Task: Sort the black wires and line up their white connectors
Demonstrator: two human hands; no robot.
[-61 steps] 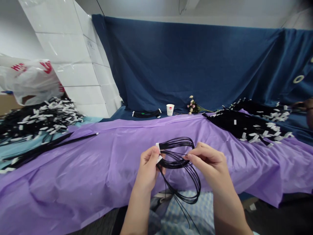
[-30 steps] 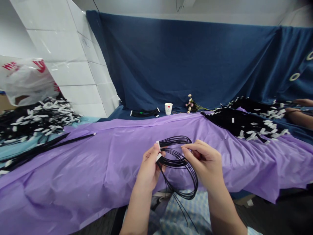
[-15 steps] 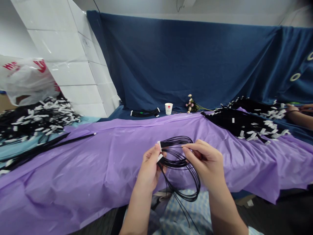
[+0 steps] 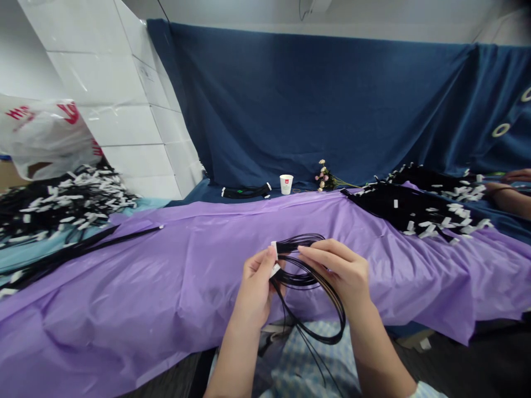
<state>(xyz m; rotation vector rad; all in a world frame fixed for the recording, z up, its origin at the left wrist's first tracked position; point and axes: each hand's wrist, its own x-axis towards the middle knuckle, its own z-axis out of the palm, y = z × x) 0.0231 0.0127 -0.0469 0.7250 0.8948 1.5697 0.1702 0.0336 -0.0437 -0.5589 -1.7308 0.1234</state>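
Wires point(image 4: 295, 279), thin and black, loop between the person's two hands just above the near part of the surface, their white connectors point(image 4: 274, 250) toward the left. The left hand point(image 4: 255, 284) grips those connectors, one above the other, with the thumb pressed along them. The right hand point(image 4: 342, 271) stretches its fingers toward the left, tips at the upper wires; whether they pinch any strand cannot be told, since the thumb is hard to make out. A large loop bows out beneath the right hand, and a few loose strands hang in front of checked clothing point(image 4: 307, 367). Purple sheeting point(image 4: 145, 287) covers the surface. Toward the back, a short black bundle point(image 4: 246, 192) with white ends lies left of a paper cup point(image 4: 286, 184), and flowers point(image 4: 325, 179) lie to the cup's right. Black pieces with white ends are heaped in a left pile point(image 4: 62, 202) near a plastic bag point(image 4: 50, 130) and a right pile point(image 4: 415, 210). At the right edge shows a co-worker's hand point(image 4: 518, 176). Behind everything hangs a blue curtain point(image 4: 311, 105).
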